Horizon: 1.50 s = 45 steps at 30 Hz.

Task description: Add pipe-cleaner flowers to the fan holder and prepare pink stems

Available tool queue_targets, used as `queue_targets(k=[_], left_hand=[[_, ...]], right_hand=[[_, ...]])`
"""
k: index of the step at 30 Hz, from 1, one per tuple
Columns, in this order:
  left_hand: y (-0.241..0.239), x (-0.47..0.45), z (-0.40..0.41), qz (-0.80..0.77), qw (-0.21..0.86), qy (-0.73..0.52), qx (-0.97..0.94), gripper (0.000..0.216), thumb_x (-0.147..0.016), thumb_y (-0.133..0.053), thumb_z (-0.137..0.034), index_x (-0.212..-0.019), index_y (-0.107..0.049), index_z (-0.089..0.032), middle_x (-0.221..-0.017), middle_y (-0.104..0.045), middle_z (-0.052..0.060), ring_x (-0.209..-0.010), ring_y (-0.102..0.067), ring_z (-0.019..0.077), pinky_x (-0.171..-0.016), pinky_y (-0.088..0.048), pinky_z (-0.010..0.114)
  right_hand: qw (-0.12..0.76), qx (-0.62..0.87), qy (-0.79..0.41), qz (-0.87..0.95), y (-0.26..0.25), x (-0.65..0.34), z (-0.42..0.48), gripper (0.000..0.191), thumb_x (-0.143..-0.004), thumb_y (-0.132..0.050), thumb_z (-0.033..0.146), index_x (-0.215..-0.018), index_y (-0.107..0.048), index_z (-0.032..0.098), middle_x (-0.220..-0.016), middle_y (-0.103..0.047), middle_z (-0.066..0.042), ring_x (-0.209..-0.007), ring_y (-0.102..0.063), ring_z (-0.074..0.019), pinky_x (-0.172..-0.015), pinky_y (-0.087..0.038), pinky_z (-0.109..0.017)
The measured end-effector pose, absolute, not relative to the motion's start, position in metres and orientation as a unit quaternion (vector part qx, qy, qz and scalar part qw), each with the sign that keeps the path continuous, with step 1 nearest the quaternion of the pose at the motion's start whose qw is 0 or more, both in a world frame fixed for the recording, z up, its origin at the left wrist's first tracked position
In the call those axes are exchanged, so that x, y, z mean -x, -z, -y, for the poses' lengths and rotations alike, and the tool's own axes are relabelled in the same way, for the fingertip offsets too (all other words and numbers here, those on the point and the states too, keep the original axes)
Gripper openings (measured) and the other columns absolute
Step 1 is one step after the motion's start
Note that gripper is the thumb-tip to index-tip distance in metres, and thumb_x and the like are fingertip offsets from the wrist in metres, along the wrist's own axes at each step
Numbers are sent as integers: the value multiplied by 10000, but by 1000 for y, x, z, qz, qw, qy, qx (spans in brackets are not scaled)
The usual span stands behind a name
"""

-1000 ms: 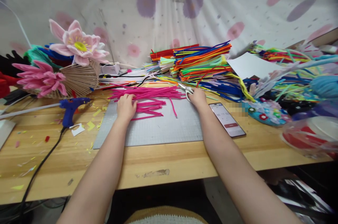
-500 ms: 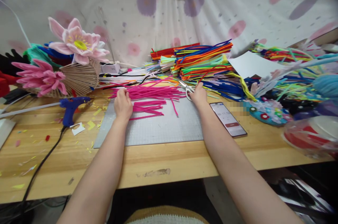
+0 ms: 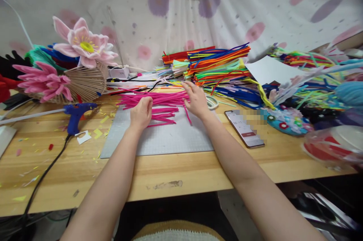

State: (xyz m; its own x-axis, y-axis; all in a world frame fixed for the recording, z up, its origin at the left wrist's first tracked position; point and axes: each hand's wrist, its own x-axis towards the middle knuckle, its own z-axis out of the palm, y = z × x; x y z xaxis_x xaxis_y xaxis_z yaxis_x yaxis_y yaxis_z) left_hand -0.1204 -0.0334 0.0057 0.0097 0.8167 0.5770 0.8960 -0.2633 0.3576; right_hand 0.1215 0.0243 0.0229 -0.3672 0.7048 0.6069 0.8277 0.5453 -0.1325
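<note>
A pile of bright pink pipe cleaners (image 3: pixel 167 98) lies across the back of a grey cutting mat (image 3: pixel 176 140), with a few shorter-looking strands in front. My left hand (image 3: pixel 141 113) is closed over the left half of the pile, fingers curled inward; whatever they hold is hidden. At the pile's right end my right hand (image 3: pixel 196 99) is open, its fingers spread and reaching over the strands. Just right of it lie scissors (image 3: pixel 212 102); only the pale handle loops show, the blades being hidden behind the hand.
A phone (image 3: pixel 244 129) lies right of the mat. On the left are a blue glue gun (image 3: pixel 76 117) with its cord and yellow scraps. Bundles of coloured pipe cleaners (image 3: pixel 218 61) are stacked behind. Fuzzy pink flowers (image 3: pixel 85 46) stand at the back left, a clear tub (image 3: pixel 334 144) at the right.
My right hand has let go of the scissors and moved left onto the pink pipe cleaners, fingers opening. My left hand has shifted a little to the right.
</note>
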Motion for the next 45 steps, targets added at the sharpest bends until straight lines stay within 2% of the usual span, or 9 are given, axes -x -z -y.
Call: queue_targets(k=[4,9,12,16,20,29,37,41,45], left_hand=[[-9,120,36,593,35,399,699,271,-866,-431,-360,-1035,-507,-162,-943,-626,83,-810,-600,179,-672,-405,266],[-13,114,37,605,-12,448,658,256,-891,-359,-325,-826,-561,-183,-850,-596,75,-852,-571,189,-728,-415,287],[-7,103,36,578,-158,531,600,318,-902,-314,-354,-768,-548,-185,-701,-556,38,-714,-563,159,-675,-438,279],[3,86,33,482,-398,602,497,300,-868,-386,-436,-782,-519,-182,-722,-576,24,-660,-585,132,-622,-484,267],[2,77,34,420,-514,608,435,260,-840,-461,-434,-827,-517,-181,-782,-618,29,-718,-634,148,-692,-524,319],[-2,67,40,418,-613,549,385,161,-857,-478,-312,-931,-531,-179,-740,-645,26,-700,-647,155,-688,-538,329],[-3,63,42,438,-622,517,392,135,-863,-474,-275,-863,-529,-152,-622,-582,-6,-508,-544,90,-566,-493,245],[-4,63,43,421,-608,519,429,161,-849,-503,-306,-795,-509,-155,-569,-487,-42,-433,-410,44,-447,-359,165],[-4,67,42,466,-561,490,478,246,-866,-456,-374,-744,-519,-169,-520,-350,-66,-408,-294,56,-424,-269,184]], right_hand=[[386,467,25,795,-25,-113,-28,227,-845,-445,208,-919,-656,170,-953,-652,-112,-934,-530,-240,-861,-390,-395],[543,409,-249,690,-34,-109,-27,173,-803,-549,355,-838,-619,201,-839,-661,-38,-788,-575,-168,-741,-447,-315],[527,323,-469,631,-32,-99,-21,240,-717,-644,405,-842,-581,210,-774,-659,0,-661,-560,-117,-655,-453,-265],[475,275,-617,564,-23,-84,-12,331,-612,-735,391,-818,-559,202,-715,-642,24,-603,-543,-87,-621,-443,-235],[443,293,-627,569,-21,-72,-3,317,-594,-744,381,-758,-563,180,-692,-596,37,-548,-482,-59,-534,-381,-198],[468,313,-594,575,-21,-62,4,303,-607,-721,391,-700,-520,182,-669,-509,53,-594,-447,-67,-547,-356,-199],[478,307,-592,572,-16,-63,0,303,-617,-713,396,-703,-520,180,-649,-504,57,-561,-423,-60,-539,-343,-203],[479,298,-592,576,-16,-63,0,292,-618,-711,388,-691,-525,176,-643,-508,55,-566,-432,-60,-546,-349,-202],[453,313,-602,579,-17,-66,0,300,-590,-729,386,-703,-548,174,-645,-523,50,-555,-440,-61,-518,-341,-198]])
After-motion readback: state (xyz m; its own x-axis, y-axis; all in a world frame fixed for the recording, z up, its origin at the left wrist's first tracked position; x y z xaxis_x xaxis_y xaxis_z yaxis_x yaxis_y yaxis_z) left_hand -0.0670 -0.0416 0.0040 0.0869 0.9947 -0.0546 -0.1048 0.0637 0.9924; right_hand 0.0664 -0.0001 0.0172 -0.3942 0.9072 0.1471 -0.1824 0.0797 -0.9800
